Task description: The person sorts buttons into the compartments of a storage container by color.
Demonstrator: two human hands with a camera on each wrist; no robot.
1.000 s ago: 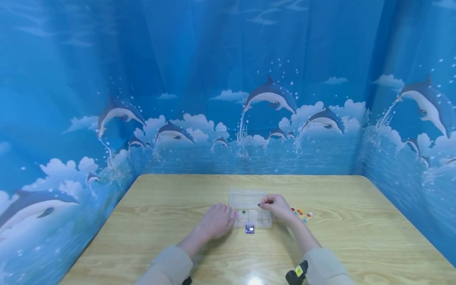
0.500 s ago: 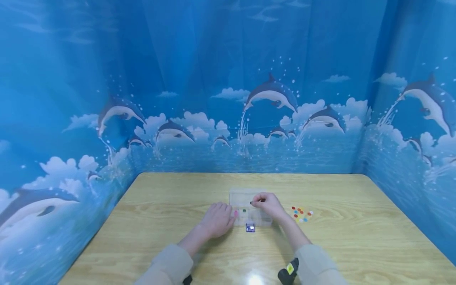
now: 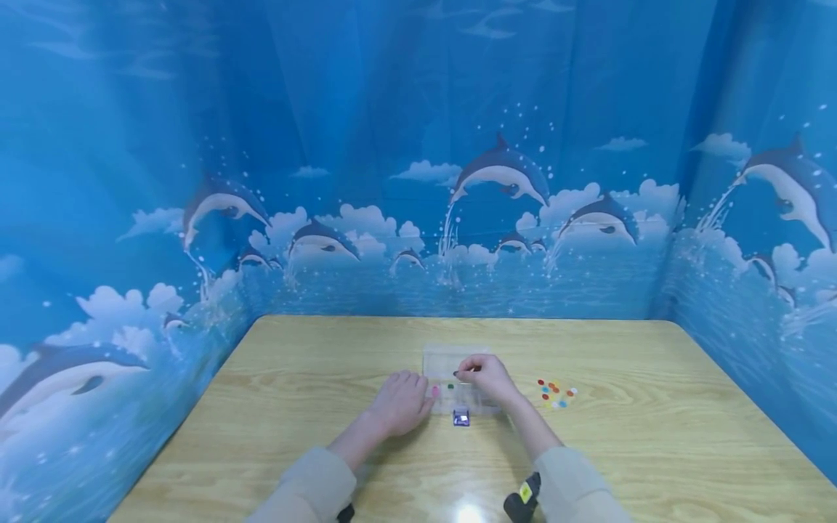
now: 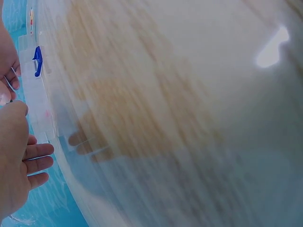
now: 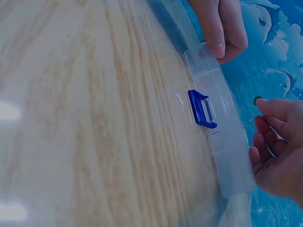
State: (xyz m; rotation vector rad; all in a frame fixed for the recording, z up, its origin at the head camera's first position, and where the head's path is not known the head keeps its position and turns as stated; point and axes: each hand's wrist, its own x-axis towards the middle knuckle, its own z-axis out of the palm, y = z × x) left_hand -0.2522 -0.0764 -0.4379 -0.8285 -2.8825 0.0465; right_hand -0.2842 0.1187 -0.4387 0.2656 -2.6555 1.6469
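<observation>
A clear plastic compartment box (image 3: 480,403) lies on the table with its lid (image 3: 439,359) folded back. Its blue clasp (image 5: 198,109) faces the person. Inside, pink pieces (image 3: 435,391) sit in the left compartment and a green piece (image 3: 450,386) in the one beside it. My left hand (image 3: 400,404) rests at the box's left end, thumb touching its corner, fingers loosely extended. Above the box, my right hand (image 3: 489,378) pinches a small dark green disc (image 5: 258,100) between thumb and index finger; its other fingers are loosely bent.
Several small round pieces (image 3: 554,392) in red, orange, yellow, blue and white lie scattered right of the box. The wooden table (image 3: 314,363) ends at a blue dolphin-print curtain (image 3: 366,283). A dark wrist camera (image 3: 522,500) sits at the right sleeve.
My right hand has moved left over the box, carrying the green disc from near its right side toward the middle. The left hand has stayed at the box's left end.
</observation>
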